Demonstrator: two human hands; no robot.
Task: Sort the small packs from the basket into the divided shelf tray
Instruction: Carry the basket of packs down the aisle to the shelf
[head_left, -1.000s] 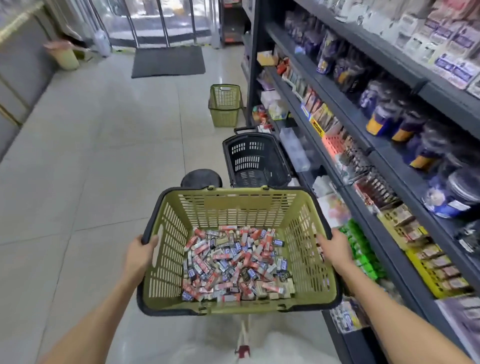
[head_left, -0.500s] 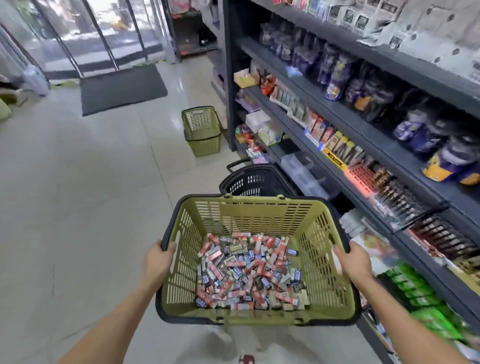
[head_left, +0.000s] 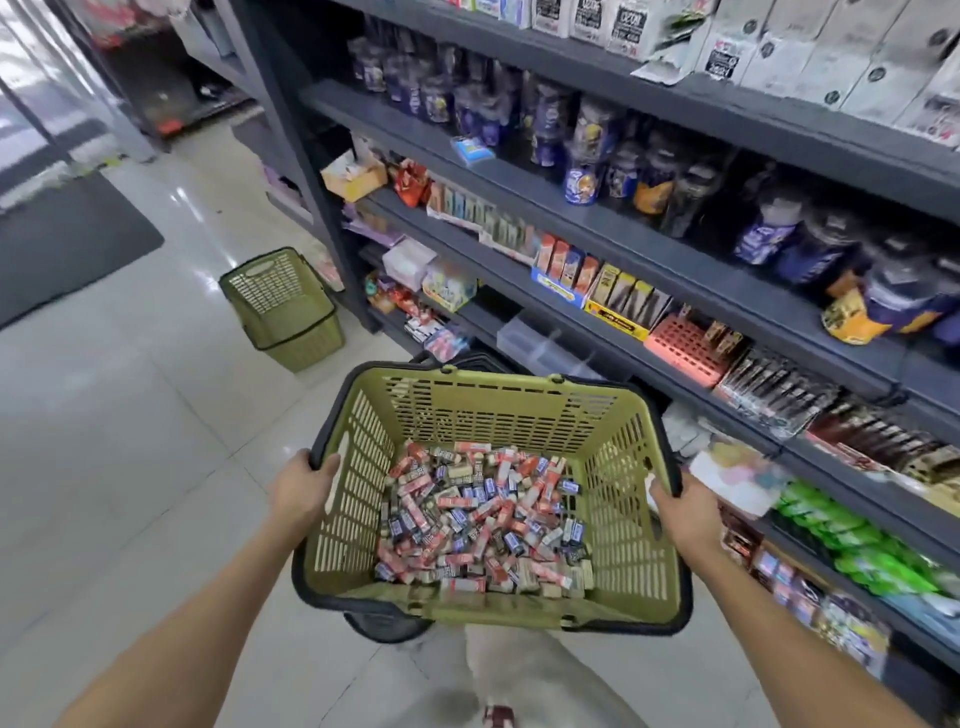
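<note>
Shelves (head_left: 649, 249) flank our right hand (head_left: 685, 512); with our left hand (head_left: 301, 486) it grips the basket (head_left: 498, 410) of small packs (head_left: 483, 519). We judge: carrying; next, set-down near the divided tray (head_left: 540, 345).

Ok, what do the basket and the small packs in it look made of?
The basket looks like moulded plastic, matte olive green: slotted walls, dark rim. The small packs seem wrapped in printed paper or foil, red and blue; too blurred to tell which.
</note>
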